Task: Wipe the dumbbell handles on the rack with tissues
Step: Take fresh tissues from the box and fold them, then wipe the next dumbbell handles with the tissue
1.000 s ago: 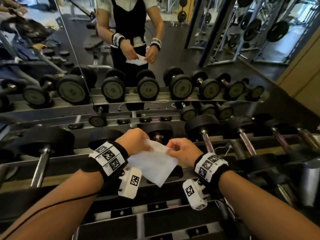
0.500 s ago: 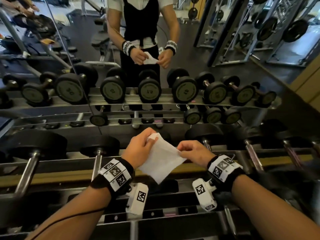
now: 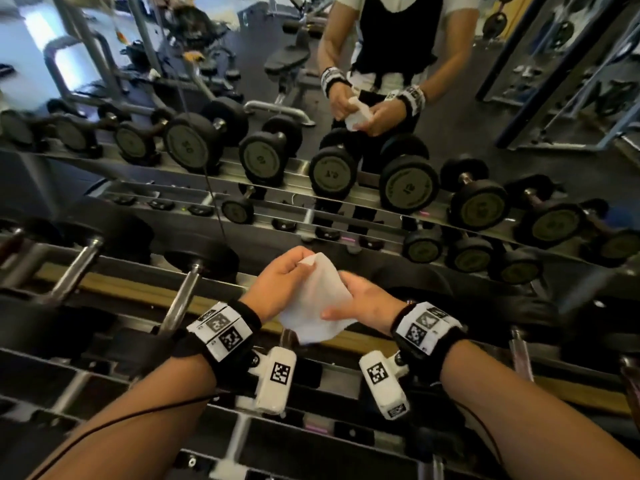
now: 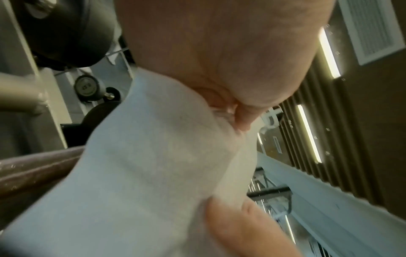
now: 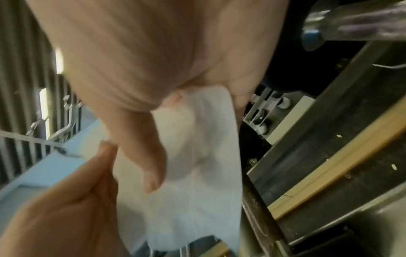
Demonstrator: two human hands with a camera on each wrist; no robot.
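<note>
White tissue (image 3: 313, 299) is getting bunched up between both hands right now, held in the air over the front row of the rack (image 3: 114, 282), not touching any metal yet. The left hand (image 3: 280, 282) is curling its fingers round the top corner of the sheet, and the right hand (image 3: 363, 301) is pinching the lower side edge with thumb on top, so both are gripping the same tissue and nothing else. What matters for the next bit: the nearest dumbbell handle (image 3: 180, 299) is lying just to the left of and below the left hand, with its long axis running away from the person toward the mirror, tilted a little. So I'm guessing the left hand is the closer one, and the tissue would need wrapping across that bar and sliding along it front to back. Another handle (image 3: 519, 351) is sitting further off on the right side, well apart from the right hand. The head view is giving the whole layout, but the underside of the grip is hidden there. The left wrist view is showing the tissue (image 4: 153, 165) draped from the palm with fingers folding into it, and the right wrist view is showing the right thumb (image 5: 142, 151) lying over the tissue (image 5: 197, 173), plus a bar (image 5: 261, 226) passing close beneath it.
</note>
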